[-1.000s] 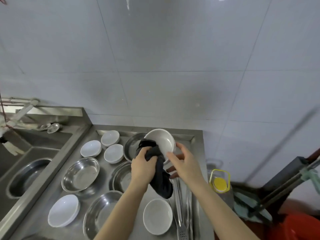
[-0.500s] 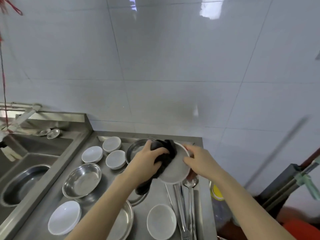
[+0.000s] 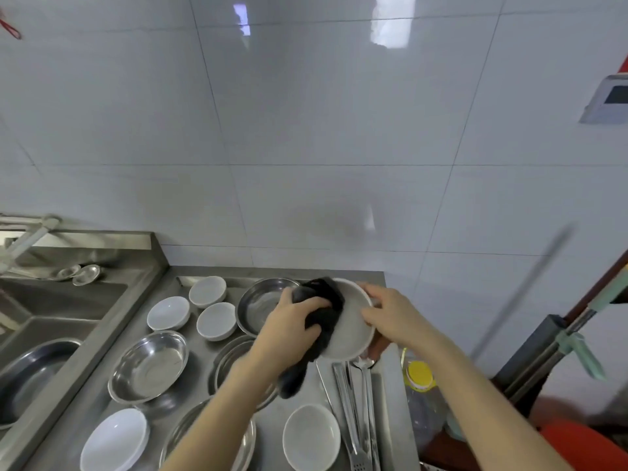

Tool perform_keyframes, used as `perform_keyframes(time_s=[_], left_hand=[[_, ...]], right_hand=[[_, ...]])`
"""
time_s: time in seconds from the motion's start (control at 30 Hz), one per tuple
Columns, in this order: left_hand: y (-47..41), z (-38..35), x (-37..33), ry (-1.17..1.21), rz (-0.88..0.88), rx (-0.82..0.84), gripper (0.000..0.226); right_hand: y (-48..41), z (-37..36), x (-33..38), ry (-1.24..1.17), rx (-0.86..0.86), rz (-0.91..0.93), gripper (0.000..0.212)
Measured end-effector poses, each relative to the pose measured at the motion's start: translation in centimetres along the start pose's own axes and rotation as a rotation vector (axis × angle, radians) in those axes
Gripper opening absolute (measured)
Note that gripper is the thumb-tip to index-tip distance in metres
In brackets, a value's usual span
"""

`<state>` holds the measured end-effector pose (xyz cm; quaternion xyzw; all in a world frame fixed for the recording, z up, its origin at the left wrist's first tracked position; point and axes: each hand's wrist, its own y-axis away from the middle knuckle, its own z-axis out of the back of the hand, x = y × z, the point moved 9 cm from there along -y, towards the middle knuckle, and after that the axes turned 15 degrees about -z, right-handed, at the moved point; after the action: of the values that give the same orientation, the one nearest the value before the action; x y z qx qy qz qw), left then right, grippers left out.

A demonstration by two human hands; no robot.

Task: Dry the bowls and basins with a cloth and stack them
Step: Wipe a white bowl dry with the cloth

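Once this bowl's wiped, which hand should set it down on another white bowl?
The right hand: it grips the white bowl by its rim, while the left hand is full of the dark cloth pressed against it.

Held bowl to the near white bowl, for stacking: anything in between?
Nothing solid. Between the held bowl, gripped by the right hand, and the near bowl only the cloth tail hangs from the left hand; utensils lie to its right.
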<state>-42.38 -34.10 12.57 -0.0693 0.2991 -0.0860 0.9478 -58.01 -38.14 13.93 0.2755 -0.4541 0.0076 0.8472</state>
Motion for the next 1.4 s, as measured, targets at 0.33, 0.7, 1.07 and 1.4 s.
perform_keyframes(time_s=[0.33, 0.7, 1.07, 1.4], left_hand=[[1.4, 1.3, 2.8, 0.38, 0.29, -0.485, 0.028], [-1.0, 1.0, 2.1, -0.07, -0.042, -0.051, 0.044], [0.2, -0.4, 2.3, 0.367, 0.347, -0.501, 0.041], [-2.5, 0.3, 3.3, 0.081, -0.111, 0.064, 0.047]], right_hand=[[0.5, -2.7, 1.7, -0.135, -0.243, 0.134, 0.053], [-1.6, -1.2, 1.8, 0.222, -0.143, 0.136, 0.055], [-3.8, -1.4, 1.5, -0.152, -0.443, 0.151, 0.054], [-5.2, -1.3, 3.6, 0.394, 0.089, 0.127, 0.065]])
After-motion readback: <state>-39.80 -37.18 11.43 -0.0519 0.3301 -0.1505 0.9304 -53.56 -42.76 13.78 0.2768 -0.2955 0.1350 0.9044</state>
